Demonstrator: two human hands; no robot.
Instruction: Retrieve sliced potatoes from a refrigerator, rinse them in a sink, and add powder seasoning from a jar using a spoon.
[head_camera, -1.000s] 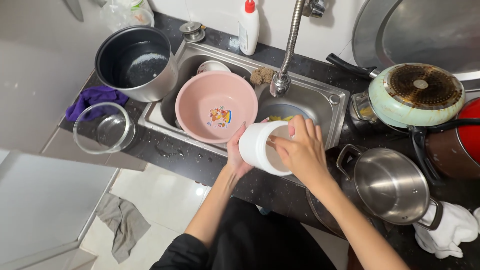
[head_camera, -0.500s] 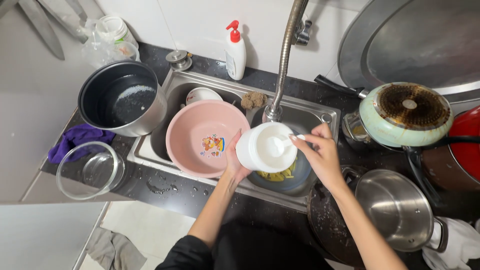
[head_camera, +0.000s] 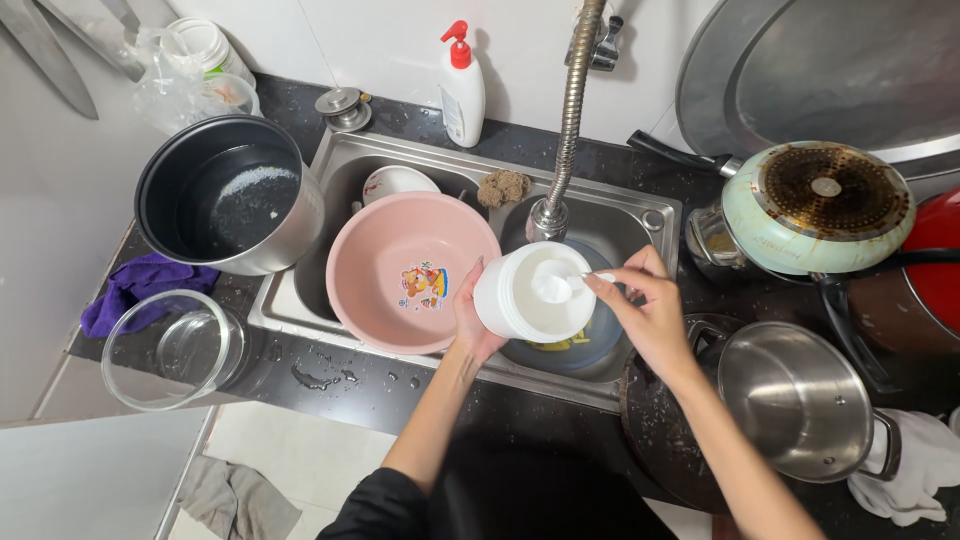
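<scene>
One white tub (head_camera: 530, 292), held over the sink. One pink basin (head_camera: 400, 270). One white bowl (head_camera: 395, 183). One glass bowl (head_camera: 170, 348). One black inner pot (head_camera: 225, 200). One steel pot (head_camera: 800, 400). One pump bottle (head_camera: 462, 85). One scouring pad (head_camera: 503, 186). Two cloths: purple (head_camera: 130, 290), white (head_camera: 915, 475).

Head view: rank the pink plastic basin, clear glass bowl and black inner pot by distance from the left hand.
1. Pink plastic basin, just beside the left hand, in the sink.
2. Clear glass bowl, on the counter's front-left.
3. Black inner pot, at the back-left.
</scene>
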